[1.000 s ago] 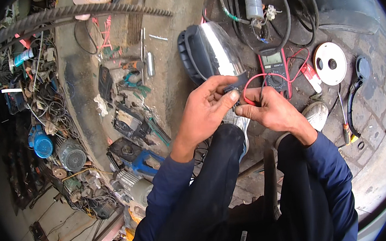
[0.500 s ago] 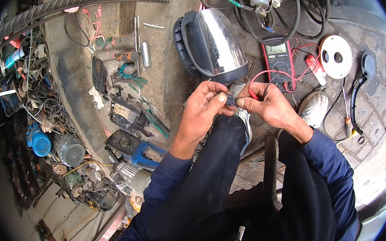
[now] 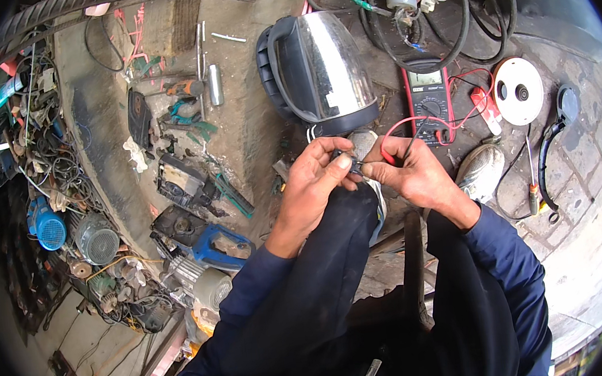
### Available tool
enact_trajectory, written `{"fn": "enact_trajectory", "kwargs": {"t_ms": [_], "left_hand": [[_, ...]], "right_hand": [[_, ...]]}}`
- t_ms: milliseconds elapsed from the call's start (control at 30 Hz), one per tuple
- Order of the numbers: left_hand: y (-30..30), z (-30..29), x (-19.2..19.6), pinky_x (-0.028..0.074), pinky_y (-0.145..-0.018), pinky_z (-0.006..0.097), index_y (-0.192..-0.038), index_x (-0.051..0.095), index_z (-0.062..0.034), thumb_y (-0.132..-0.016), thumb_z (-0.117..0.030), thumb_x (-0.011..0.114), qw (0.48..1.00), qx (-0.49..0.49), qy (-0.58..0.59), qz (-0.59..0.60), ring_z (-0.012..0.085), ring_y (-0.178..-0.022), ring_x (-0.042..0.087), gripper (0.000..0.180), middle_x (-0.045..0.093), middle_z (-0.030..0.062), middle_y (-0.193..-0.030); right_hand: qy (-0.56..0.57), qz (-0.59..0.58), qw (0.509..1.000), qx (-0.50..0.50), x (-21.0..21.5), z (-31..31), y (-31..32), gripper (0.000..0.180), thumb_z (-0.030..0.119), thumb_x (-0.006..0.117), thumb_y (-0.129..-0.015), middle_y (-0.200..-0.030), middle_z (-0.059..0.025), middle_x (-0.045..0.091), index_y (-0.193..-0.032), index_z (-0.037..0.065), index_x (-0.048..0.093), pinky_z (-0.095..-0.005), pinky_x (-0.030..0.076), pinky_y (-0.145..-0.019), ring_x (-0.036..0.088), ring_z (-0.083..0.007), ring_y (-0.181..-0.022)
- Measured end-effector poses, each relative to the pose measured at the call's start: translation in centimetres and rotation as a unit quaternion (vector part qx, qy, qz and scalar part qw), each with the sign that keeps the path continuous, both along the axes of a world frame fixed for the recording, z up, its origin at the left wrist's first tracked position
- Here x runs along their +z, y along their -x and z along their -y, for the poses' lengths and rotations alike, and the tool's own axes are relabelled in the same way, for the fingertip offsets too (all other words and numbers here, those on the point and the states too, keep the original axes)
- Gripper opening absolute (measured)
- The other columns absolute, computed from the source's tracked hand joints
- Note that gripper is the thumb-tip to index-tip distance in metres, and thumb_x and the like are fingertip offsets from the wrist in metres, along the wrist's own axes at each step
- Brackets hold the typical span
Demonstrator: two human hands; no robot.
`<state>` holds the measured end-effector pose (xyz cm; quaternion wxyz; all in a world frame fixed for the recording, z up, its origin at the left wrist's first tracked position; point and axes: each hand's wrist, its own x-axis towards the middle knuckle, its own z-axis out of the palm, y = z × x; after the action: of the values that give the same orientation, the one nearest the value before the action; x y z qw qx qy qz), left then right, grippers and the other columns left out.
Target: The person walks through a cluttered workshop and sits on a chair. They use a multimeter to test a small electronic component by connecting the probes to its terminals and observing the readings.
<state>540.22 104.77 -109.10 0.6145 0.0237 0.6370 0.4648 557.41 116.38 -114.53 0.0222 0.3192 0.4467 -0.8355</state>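
Work looks mid-way, by my reading: the kettle (image 3: 318,69) lies on its side in the upper middle of the frame, the meter (image 3: 429,97) sits right of it with red and black leads (image 3: 412,126) run out, and no reassembly shows. Both hands meet at frame centre over the knee. The left hand (image 3: 315,179) pinches a small dark part (image 3: 346,160), fingers together on it; the right hand (image 3: 409,173) is closed on the probes, tips at the part. The part is tiny, dark, mostly hidden by fingers
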Motion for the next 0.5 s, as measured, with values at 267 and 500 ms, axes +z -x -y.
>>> {"fn": "enact_trajectory", "kwargs": {"t_ms": [267,500], "left_hand": [[0.16,0.05,0.31,0.053,-0.074,0.026,-0.118,0.059,0.0017,-0.102,-0.015,0.065,0.999,-0.032,0.015,-0.014,0.0136,-0.084,0.067,0.023,0.064,0.0074,-0.099],[0.22,0.02,0.49,0.051,-0.074,0.025,-0.117,0.061,0.0003,-0.103,-0.019,0.063,0.999,-0.033,0.011,0.001,0.0111,-0.082,0.064,0.023,0.065,0.0057,-0.098]], "right_hand": [[-0.014,0.004,1.0,0.016,-0.47,0.75,0.17,0.021,0.019,0.07,-0.101,-0.072,0.0069,0.051,-0.091,0.002,0.065,-0.0249,0.036,-0.059,0.042,-0.004,-0.067],[-0.03,-0.028,0.999,0.016,-0.34,0.99,0.32,0.029,0.023,0.067,-0.101,-0.064,0.003,0.042,-0.082,0.002,0.059,-0.031,0.035,-0.054,0.039,-0.0065,-0.064]]}}
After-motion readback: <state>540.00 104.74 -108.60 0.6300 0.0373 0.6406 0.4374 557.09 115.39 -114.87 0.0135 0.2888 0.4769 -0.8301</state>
